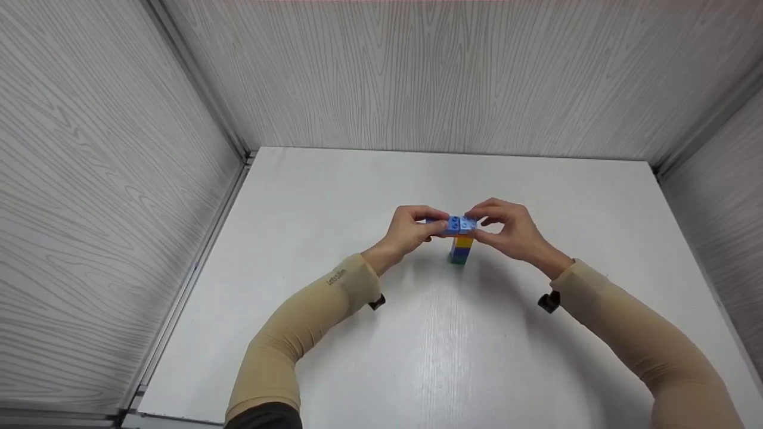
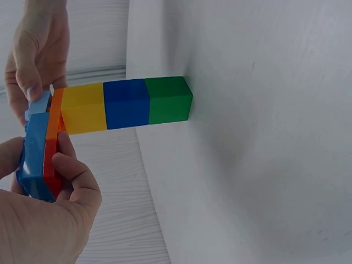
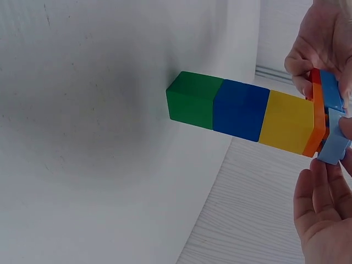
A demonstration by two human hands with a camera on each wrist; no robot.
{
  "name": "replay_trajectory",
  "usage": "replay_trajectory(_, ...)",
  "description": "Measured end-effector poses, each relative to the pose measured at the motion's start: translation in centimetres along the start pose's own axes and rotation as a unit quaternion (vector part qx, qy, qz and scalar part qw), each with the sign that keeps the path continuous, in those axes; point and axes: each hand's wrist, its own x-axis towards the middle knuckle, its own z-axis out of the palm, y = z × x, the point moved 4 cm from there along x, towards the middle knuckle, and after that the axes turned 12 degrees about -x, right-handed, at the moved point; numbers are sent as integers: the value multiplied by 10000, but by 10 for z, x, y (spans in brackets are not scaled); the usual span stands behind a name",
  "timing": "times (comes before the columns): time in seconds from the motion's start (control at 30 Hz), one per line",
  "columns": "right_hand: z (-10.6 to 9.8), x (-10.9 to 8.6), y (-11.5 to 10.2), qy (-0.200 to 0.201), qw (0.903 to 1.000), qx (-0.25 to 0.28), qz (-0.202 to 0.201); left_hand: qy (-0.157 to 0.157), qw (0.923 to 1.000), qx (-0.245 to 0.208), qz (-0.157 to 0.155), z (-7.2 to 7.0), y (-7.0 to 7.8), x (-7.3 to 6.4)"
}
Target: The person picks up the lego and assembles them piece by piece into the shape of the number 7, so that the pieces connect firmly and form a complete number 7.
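A tower of toy building bricks stands upright on the table, with a green brick (image 2: 169, 100) at the bottom, then a dark blue brick (image 2: 126, 103) and a yellow brick (image 2: 83, 108). Across its top lie an orange plate (image 3: 318, 118) and a red plate (image 2: 50, 171), the red one jutting out to the left. My left hand (image 1: 408, 229) grips this overhang, thumb on the blue brick (image 2: 36, 146) above and fingers under the red plate. With thumb and fingertips, my right hand (image 1: 509, 229) pinches a light blue brick (image 3: 333, 140) over the orange plate; a narrow gap with studs shows beneath it.
The white table (image 1: 357, 351) carries the tower near its middle. Pale wood-grain panels rise at the back (image 1: 417, 77), the left (image 1: 107, 196) and the right. Small black devices sit under both wrists.
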Motion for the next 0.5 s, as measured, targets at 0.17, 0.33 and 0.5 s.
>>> replay_trajectory(0.17, 0, 2, 0, -16, 9999, -74, -151, -51, 9999, -3, 112, 0, 0, 1)
replay_trajectory(0.33, 4, 0, 2, -104, 9999, -37, 42, -55, 9999, -24, 105, 0, 0, -1)
replay_trajectory(0.5, 4, -2, 2, -92, 9998, -143, 33, -110, 9999, -98, 85, 2, -1, -1)
